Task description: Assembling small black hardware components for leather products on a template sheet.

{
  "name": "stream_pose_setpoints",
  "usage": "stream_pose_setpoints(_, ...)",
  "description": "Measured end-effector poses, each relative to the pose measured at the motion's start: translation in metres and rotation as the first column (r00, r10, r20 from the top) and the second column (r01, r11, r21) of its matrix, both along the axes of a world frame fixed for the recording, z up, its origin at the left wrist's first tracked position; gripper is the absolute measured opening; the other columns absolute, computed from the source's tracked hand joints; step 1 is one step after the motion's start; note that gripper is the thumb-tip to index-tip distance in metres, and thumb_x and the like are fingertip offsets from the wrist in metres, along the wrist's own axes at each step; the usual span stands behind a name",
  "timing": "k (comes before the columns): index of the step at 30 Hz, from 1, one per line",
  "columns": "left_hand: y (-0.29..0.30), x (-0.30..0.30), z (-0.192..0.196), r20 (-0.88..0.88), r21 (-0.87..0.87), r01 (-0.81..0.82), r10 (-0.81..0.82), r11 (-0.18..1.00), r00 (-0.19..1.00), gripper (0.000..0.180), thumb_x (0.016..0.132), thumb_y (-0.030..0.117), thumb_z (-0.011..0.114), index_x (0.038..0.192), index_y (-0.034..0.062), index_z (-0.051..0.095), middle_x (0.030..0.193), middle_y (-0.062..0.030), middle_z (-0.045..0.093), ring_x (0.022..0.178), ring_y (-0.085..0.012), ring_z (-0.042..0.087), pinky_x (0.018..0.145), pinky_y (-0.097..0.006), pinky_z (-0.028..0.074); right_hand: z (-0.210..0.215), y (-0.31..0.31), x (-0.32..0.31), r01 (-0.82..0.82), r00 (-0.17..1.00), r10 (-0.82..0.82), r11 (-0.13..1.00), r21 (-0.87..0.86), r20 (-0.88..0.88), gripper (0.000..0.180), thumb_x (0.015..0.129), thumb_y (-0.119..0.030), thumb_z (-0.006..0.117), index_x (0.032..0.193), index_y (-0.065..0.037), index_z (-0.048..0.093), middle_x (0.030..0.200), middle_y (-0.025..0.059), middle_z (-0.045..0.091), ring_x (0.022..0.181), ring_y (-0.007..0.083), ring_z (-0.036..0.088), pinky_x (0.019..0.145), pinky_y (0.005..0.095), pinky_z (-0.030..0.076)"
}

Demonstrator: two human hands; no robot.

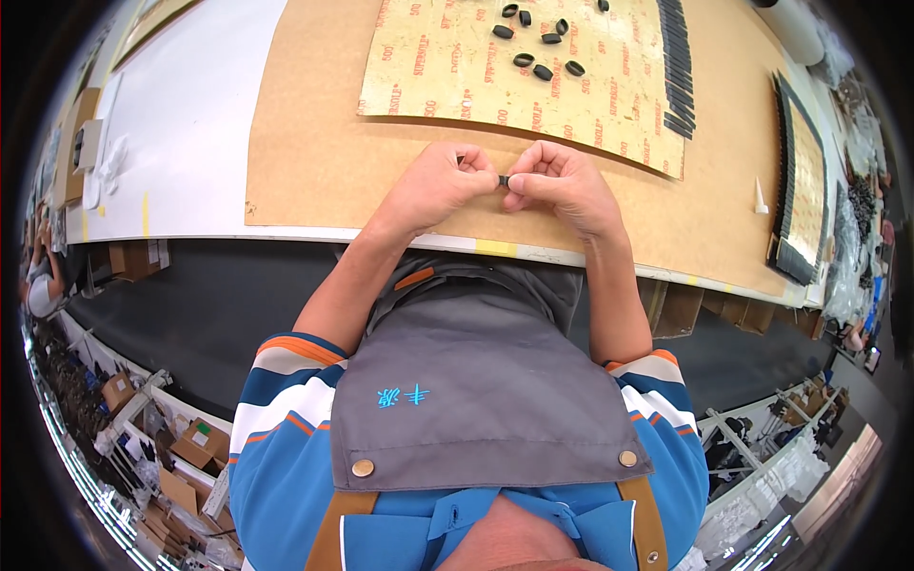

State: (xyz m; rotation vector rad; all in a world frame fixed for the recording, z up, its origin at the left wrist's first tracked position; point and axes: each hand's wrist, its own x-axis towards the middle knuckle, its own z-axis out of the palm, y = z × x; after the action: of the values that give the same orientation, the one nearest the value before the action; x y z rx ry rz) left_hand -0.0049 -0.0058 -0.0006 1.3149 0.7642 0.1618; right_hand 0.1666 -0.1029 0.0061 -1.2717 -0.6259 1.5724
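Here, both hands meet just past the near table edge (286, 234), over brown cardboard (314, 143). The left hand (433, 186) and right hand (562, 186) are curled, fingertips pinching one small black piece (504, 180) between them. Beyond lies a printed yellowish sheet (428, 67) bearing loose black rings (533, 48); farther right, a row of black strips (678, 67).

White worktable (190, 124) under brown board (314, 143), dark floor (219, 295) beneath, cardboard boxes (205, 443) and shelving at the edges.
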Motion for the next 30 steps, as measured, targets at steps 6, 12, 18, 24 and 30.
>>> stream_pose_setpoints(6,-0.0006,0.0001,-0.0004,-0.015,0.029,0.010,-0.009,1.000,1.000,0.011,0.080,0.013,0.061,0.073,0.0051,0.059,0.059,0.0094,0.043,0.054,0.0005,0.033,0.048,-0.019,0.024,-0.0039,-0.0002,0.0013,-0.020,1.000,0.020,0.999,-0.027,-0.014,0.012,0.080,-0.003,0.067,0.086,0.000,0.056,0.078,0.0067,0.064,0.068,0.0116,0.064,0.066,0.0244,0.054)
stream_pose_setpoints(12,-0.0003,-0.0004,-0.0016,-0.013,0.029,0.019,-0.018,0.999,1.000,0.012,0.080,0.014,0.061,0.073,0.0049,0.059,0.061,0.0090,0.044,0.055,0.0002,0.034,0.048,-0.019,0.025,-0.0058,0.0001,0.0019,-0.025,1.000,0.024,0.999,-0.039,-0.003,0.012,0.080,-0.003,0.067,0.085,-0.001,0.057,0.078,0.0062,0.063,0.068,0.0112,0.064,0.066,0.0242,0.054)
stream_pose_setpoints(18,0.0009,0.0001,-0.0022,-0.009,0.037,0.024,-0.024,0.999,1.000,0.012,0.080,0.014,0.061,0.074,0.0047,0.059,0.061,0.0089,0.044,0.056,0.0001,0.034,0.049,-0.019,0.026,-0.0087,0.0012,0.0012,-0.006,1.000,0.006,1.000,-0.002,0.004,0.012,0.079,-0.005,0.068,0.084,0.001,0.058,0.073,0.0099,0.065,0.066,0.0136,0.065,0.061,0.0219,0.053)
stream_pose_setpoints(24,0.0005,-0.0006,-0.0013,-0.003,0.043,0.023,-0.023,0.999,1.000,0.011,0.080,0.013,0.061,0.074,0.0044,0.059,0.061,0.0089,0.044,0.056,0.0001,0.034,0.049,-0.020,0.026,-0.0094,0.0013,0.0000,-0.005,1.000,0.006,1.000,-0.013,0.023,0.012,0.079,-0.004,0.067,0.084,0.001,0.057,0.072,0.0099,0.065,0.065,0.0132,0.065,0.060,0.0218,0.053)
stream_pose_setpoints(30,-0.0018,-0.0030,-0.0011,0.027,0.096,0.046,-0.049,0.994,0.998,0.008,0.080,0.011,0.060,0.076,0.0038,0.059,0.060,0.0097,0.042,0.056,0.0010,0.033,0.049,-0.019,0.024,-0.0093,0.0014,-0.0061,0.003,1.000,-0.003,1.000,0.011,0.007,0.012,0.079,-0.002,0.066,0.085,0.000,0.056,0.072,0.0066,0.061,0.062,0.0121,0.063,0.061,0.0229,0.054)
